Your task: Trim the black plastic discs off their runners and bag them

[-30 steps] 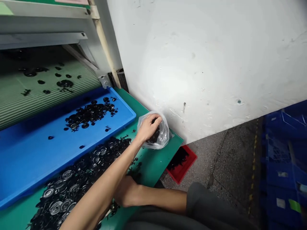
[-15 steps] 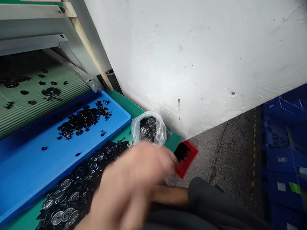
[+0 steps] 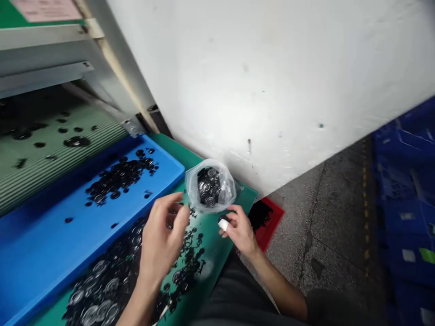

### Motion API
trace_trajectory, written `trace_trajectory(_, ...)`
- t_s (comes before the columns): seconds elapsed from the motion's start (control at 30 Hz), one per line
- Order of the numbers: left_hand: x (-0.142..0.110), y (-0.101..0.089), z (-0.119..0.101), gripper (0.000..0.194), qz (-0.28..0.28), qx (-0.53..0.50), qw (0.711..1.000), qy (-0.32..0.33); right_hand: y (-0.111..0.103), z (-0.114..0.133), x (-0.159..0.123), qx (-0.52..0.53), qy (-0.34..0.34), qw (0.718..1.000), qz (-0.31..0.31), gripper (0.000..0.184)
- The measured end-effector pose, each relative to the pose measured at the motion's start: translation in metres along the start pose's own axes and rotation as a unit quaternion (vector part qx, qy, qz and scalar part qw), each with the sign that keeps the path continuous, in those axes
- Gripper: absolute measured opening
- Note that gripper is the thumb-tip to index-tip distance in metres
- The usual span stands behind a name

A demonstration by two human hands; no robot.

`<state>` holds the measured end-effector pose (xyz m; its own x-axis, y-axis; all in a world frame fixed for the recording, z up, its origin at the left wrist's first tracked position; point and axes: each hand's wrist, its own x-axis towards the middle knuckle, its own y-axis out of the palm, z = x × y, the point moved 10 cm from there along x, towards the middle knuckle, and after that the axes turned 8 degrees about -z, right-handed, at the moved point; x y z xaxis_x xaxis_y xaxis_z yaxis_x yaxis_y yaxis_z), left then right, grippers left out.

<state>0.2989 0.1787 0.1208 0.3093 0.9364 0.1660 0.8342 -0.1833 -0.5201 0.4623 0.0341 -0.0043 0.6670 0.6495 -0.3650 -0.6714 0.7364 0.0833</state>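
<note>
My left hand point(image 3: 163, 235) hovers over the heap of black disc-shaped parts point(image 3: 102, 276), just beside the blue tray. Its fingers are bent with a gap between thumb and forefinger, and nothing shows in it. At the front right corner of the green tabletop point(image 3: 217, 235), my right hand point(image 3: 240, 230) pinches a small black part point(image 3: 224, 218). A white patch, perhaps tape, shows at its thumb tip. Between and beyond both hands stands an open clear plastic bag point(image 3: 193, 192) with black discs inside. Smaller black bits point(image 3: 192, 258) lie scattered on the green top.
A blue tray point(image 3: 44, 262) with loose black parts lies under the end of a green ribbed conveyor belt point(image 3: 98, 145). A white panel point(image 3: 265, 81) rises behind the bag. Below the table edge is a red bin point(image 3: 273, 226); stacked blue crates point(image 3: 404, 217) stand right.
My left hand has drawn back left and down from in front of the bag. My right hand, mostly hidden before, now shows with a black part. The view has shifted slightly.
</note>
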Motion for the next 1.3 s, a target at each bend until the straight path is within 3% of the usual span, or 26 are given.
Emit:
trace_trajectory(0.07,0.016,0.034,0.021,0.056,0.048,0.012,0.997,-0.054,-0.033,0.014,0.009,-0.005,-0.013,0.997,-0.082,0.060)
trace_trajectory(0.1,0.022,0.051,0.032,0.061,0.072,0.013,0.994,-0.085,-0.039,0.021,0.015,0.001,-0.016,0.996,-0.093,0.070)
trace_trajectory(0.17,0.029,0.076,0.045,0.061,0.095,0.000,0.987,-0.127,-0.032,0.030,0.029,0.028,-0.011,0.998,-0.058,0.082)
trace_trajectory(0.23,0.037,0.088,0.044,0.045,0.086,-0.021,0.987,-0.134,-0.010,0.036,0.044,0.056,0.001,0.998,0.008,0.078)
trace_trajectory(0.3,0.047,0.094,0.033,0.030,0.079,-0.049,0.988,-0.124,0.002,0.042,0.059,0.084,-0.002,0.996,0.023,0.048)
trace_trajectory(0.37,0.057,0.098,0.020,0.027,0.084,-0.087,0.986,-0.115,0.004,0.053,0.070,0.145,-0.013,0.989,0.021,0.023)
trace_trajectory(0.53,0.090,0.108,-0.017,0.023,0.069,-0.205,0.968,-0.124,-0.016,0.117,0.078,0.287,-0.077,0.954,0.052,0.026)
trace_trajectory(0.63,0.103,0.113,-0.044,0.023,0.065,-0.259,0.956,-0.124,-0.031,0.162,0.075,0.282,-0.135,0.948,0.055,0.024)
trace_trajectory(0.73,0.102,0.111,-0.061,0.024,0.059,-0.295,0.947,-0.117,-0.035,0.190,0.069,0.273,-0.186,0.942,0.063,0.022)
trace_trajectory(0.83,0.088,0.112,-0.051,0.023,0.059,-0.312,0.939,-0.131,-0.031,0.184,0.071,0.283,-0.186,0.939,0.065,0.022)
trace_trajectory(0.97,0.060,0.123,-0.010,0.027,0.077,-0.307,0.930,-0.188,-0.021,0.146,0.081,0.288,-0.113,0.949,0.063,0.023)
trace_trajectory(1.03,0.052,0.126,0.005,0.029,0.079,-0.315,0.923,-0.207,-0.019,0.138,0.082,0.283,-0.108,0.951,0.064,0.023)
trace_trajectory(1.1,0.052,0.125,0.008,0.027,0.075,-0.335,0.915,-0.211,-0.018,0.143,0.082,0.283,-0.124,0.949,0.061,0.023)
trace_trajectory(1.3,0.062,0.112,-0.011,0.031,0.052,-0.415,0.887,-0.197,-0.011,0.178,0.079,0.265,-0.165,0.947,0.078,0.023)
